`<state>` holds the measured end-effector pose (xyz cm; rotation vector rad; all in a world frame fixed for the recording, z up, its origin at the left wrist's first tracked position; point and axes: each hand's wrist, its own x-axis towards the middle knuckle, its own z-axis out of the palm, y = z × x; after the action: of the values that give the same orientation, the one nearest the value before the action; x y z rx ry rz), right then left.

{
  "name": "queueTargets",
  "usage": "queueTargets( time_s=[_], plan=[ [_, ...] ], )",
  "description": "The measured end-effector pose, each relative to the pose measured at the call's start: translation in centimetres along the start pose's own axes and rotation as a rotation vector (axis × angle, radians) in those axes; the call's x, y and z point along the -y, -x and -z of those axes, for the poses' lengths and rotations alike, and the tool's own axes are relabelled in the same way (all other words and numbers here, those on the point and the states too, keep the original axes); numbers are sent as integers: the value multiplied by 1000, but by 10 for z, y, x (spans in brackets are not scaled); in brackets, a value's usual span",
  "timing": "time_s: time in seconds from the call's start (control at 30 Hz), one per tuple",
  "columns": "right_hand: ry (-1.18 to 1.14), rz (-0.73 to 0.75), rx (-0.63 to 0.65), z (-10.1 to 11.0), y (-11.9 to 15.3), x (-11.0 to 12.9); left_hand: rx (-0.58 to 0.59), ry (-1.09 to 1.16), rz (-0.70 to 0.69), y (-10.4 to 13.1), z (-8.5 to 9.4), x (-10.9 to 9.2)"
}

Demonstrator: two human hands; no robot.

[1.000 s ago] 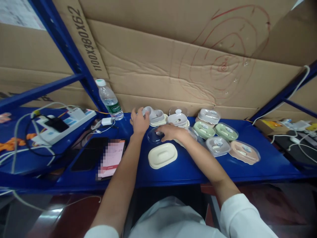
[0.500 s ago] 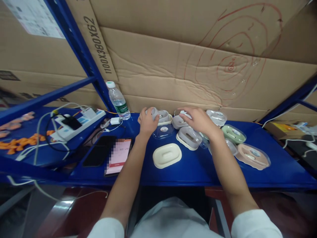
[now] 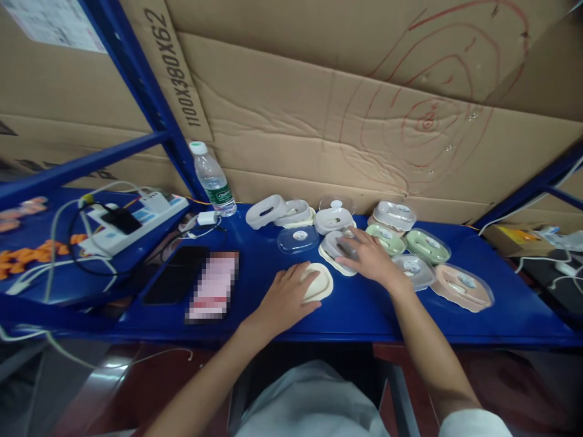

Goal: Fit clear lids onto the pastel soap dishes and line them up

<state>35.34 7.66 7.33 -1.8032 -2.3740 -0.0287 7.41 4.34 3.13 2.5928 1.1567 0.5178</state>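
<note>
Low over the left part of a cream oval soap-dish tray (image 3: 324, 284) is my left hand (image 3: 285, 297), fingers apart, some lying across the tray and the thumb by its near edge. My right hand (image 3: 371, 258) reaches over a grey oval soap-dish frame (image 3: 334, 244), its fingers spread at the frame's right side. That frame rests on a cream base. Behind it sit another grey dish (image 3: 334, 221) and a clear lid (image 3: 336, 204). A clear lid with a round label (image 3: 298, 239) lies beyond my left hand. One grey frame (image 3: 265, 211) leans against a grey dish (image 3: 294, 212).
Several lidded dishes, including green (image 3: 428, 245) and pink (image 3: 462, 286) ones, stand to the right. On the left are a water bottle (image 3: 212, 179), two phones (image 3: 175, 276), a power strip (image 3: 136, 224) and cables. A cardboard wall (image 3: 291, 109) closes off the back.
My left hand has come back from the grey dishes at the rear to the cream tray. My right hand has drawn nearer, down to the front grey frame.
</note>
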Motion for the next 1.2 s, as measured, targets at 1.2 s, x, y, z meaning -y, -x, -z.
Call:
queueTargets(
  time_s=[1.2],
  plan=[
    [-199,158,-188,-24,1,2,-239,21,238,-60,96,189]
  ],
)
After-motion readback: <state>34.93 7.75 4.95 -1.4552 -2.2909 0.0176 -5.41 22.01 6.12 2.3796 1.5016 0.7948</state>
